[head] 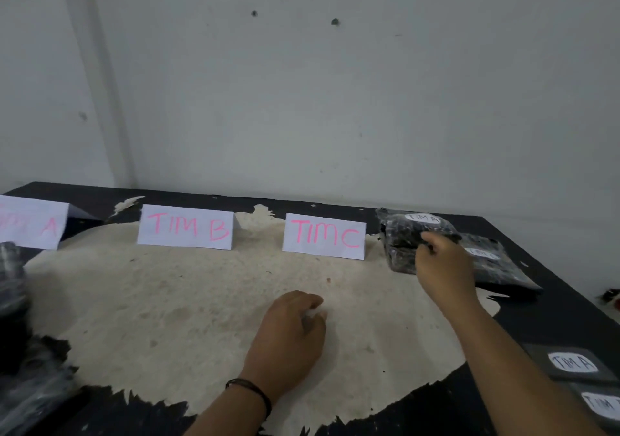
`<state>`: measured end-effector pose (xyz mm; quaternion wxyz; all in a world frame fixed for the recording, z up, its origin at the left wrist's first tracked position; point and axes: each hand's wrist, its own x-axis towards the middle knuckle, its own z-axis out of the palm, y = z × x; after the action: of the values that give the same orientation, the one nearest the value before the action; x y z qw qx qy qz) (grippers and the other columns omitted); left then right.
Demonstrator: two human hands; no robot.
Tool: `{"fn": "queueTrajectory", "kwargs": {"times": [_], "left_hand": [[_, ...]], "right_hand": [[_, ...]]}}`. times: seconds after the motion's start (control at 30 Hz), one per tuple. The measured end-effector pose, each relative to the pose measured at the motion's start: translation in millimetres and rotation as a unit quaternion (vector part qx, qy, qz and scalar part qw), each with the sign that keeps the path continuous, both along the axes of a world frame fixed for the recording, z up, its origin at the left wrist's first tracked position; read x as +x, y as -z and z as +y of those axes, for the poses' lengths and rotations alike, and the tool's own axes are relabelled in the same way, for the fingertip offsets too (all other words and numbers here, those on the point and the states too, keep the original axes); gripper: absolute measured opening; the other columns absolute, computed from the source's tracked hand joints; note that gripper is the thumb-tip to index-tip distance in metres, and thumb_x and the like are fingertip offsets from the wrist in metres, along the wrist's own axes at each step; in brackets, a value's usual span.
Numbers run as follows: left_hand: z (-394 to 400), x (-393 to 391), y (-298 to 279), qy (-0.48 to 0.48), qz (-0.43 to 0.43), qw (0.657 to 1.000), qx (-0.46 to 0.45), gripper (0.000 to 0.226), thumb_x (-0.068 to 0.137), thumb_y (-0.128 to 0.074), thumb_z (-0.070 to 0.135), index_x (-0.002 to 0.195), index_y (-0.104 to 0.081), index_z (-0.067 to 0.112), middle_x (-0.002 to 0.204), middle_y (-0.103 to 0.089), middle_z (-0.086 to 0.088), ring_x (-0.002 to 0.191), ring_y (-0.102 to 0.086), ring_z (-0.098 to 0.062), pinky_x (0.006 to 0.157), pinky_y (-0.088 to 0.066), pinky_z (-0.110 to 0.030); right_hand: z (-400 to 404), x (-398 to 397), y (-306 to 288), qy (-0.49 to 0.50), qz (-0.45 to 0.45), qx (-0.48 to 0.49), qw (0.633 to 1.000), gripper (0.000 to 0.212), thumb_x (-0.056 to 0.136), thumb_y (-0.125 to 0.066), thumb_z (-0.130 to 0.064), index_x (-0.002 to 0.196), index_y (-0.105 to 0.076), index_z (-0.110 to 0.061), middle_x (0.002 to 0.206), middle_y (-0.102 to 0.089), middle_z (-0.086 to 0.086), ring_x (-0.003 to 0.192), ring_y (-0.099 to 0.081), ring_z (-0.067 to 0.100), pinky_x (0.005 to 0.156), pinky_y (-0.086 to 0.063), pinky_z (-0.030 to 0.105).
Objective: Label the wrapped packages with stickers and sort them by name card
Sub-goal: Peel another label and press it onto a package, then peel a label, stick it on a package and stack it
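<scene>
Three white name cards stand along the back of the table: a partly cut-off card ending in A [32, 222], TIM B [185, 229] and TIM C [324, 239]. My right hand [443, 268] grips a black wrapped package [407, 239] bearing a white TIM A sticker, right of the TIM C card. A second black package [500, 266] with a sticker lies just behind it. My left hand [290, 331] rests curled on the worn table middle, with something small and white at its fingertips. More black packages [16, 335] sit blurred at the left edge.
Dark backing pieces with white stickers reading TIM A [574, 363] and TIM [602, 403] lie at the front right. The black table [553, 308] has a large worn pale patch in its middle. A grey wall stands close behind. A small red and black object [611, 296] sits at the right edge.
</scene>
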<state>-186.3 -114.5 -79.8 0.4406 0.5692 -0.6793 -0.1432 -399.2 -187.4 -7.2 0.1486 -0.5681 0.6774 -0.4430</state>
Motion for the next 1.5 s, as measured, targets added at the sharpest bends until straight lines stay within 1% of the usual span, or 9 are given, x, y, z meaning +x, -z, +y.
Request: {"fn": "queueTrajectory", "kwargs": {"times": [0.1,0.27,0.43,0.7,0.83,1.0,1.17,1.33,1.5], "left_hand": [[4.4,-0.5,-5.3,-0.024,0.006,0.999,-0.027,0.026,0.093,-0.051,0.026,0.115,-0.064,0.017,0.110,-0.062,0.008,0.099,-0.052,-0.002,0.090,-0.032,-0.005],[24.2,24.0,-23.0,-0.061,0.063,0.996,-0.035,0.025,0.090,-0.056,0.023,0.111,-0.066,0.017,0.108,-0.065,0.006,0.096,-0.052,0.001,0.083,-0.030,0.001],[65.9,83.4,-53.0,-0.079,0.052,0.992,-0.088,0.029,0.089,-0.060,0.028,0.117,-0.063,0.019,0.103,-0.063,0.011,0.093,-0.051,0.006,0.083,-0.032,0.003],[153.8,196.7,-66.1,-0.214,0.002,0.963,-0.161,0.023,0.085,-0.060,0.026,0.104,-0.071,0.019,0.091,-0.060,0.027,0.088,-0.059,0.007,0.074,-0.046,-0.006],[168.6,235.5,-57.8,-0.288,0.004,0.945,-0.154,0.013,0.084,-0.066,0.012,0.093,-0.072,0.020,0.085,-0.063,0.022,0.084,-0.060,0.004,0.068,-0.045,-0.005],[168.6,267.8,-54.9,-0.367,0.007,0.923,-0.114,0.017,0.082,-0.065,0.011,0.072,-0.059,0.023,0.069,-0.057,0.012,0.071,-0.053,0.001,0.060,-0.042,-0.009],[152.4,282.0,-58.2,-0.408,0.027,0.910,-0.069,0.017,0.083,-0.062,0.007,0.095,-0.058,0.018,0.089,-0.053,0.012,0.079,-0.049,-0.001,0.064,-0.036,-0.009],[134.1,290.1,-61.2,-0.420,0.025,0.907,0.030,0.044,0.086,-0.062,0.032,0.125,-0.048,0.016,0.120,-0.045,0.000,0.116,-0.043,-0.018,0.088,-0.032,-0.022],[119.3,291.3,-63.7,-0.440,-0.045,0.888,0.127,0.080,0.069,-0.054,0.076,0.122,-0.044,0.017,0.123,-0.045,-0.006,0.119,-0.042,-0.025,0.094,-0.044,-0.039]], "right_hand": [[20.2,21.7,4.5,-0.013,0.034,-0.029,0.999,0.030,0.093,-0.047,-0.015,0.119,-0.060,-0.010,0.121,-0.060,0.008,0.097,-0.056,0.019,0.077,-0.041,0.026],[62.1,75.8,15.3,-0.076,0.105,-0.074,0.989,0.021,0.089,-0.056,-0.013,0.107,-0.066,-0.009,0.113,-0.063,0.010,0.108,-0.056,0.028,0.093,-0.042,0.039],[91.6,133.7,15.4,-0.171,0.162,-0.104,0.966,0.019,0.088,-0.059,-0.020,0.100,-0.069,-0.009,0.105,-0.067,0.010,0.100,-0.059,0.030,0.088,-0.043,0.040],[123.5,251.1,25.3,-0.303,0.155,-0.216,0.915,0.025,0.077,-0.056,-0.024,0.092,-0.071,-0.011,0.087,-0.068,0.003,0.078,-0.065,0.022,0.074,-0.046,0.031],[124.7,292.0,54.0,-0.338,0.183,-0.221,0.896,0.036,0.075,-0.045,-0.032,0.088,-0.072,-0.011,0.083,-0.070,0.004,0.070,-0.069,0.025,0.059,-0.056,0.039],[119.1,294.9,84.8,-0.349,0.193,-0.182,0.899,0.027,0.070,-0.054,-0.029,0.082,-0.073,-0.015,0.075,-0.069,-0.001,0.061,-0.068,0.019,0.051,-0.052,0.026],[117.1,289.7,89.4,-0.360,0.158,-0.187,0.900,0.020,0.067,-0.062,-0.022,0.082,-0.073,-0.014,0.076,-0.067,-0.003,0.062,-0.065,0.016,0.056,-0.051,0.020],[116.3,288.4,92.8,-0.361,0.104,-0.176,0.910,0.019,0.069,-0.061,-0.018,0.083,-0.072,-0.012,0.079,-0.064,-0.003,0.066,-0.062,0.015,0.060,-0.049,0.027],[115.8,289.0,91.8,-0.361,0.087,-0.174,0.912,0.017,0.070,-0.061,-0.019,0.081,-0.072,-0.013,0.077,-0.057,-0.010,0.066,-0.061,0.013,0.061,-0.045,0.023]]}}
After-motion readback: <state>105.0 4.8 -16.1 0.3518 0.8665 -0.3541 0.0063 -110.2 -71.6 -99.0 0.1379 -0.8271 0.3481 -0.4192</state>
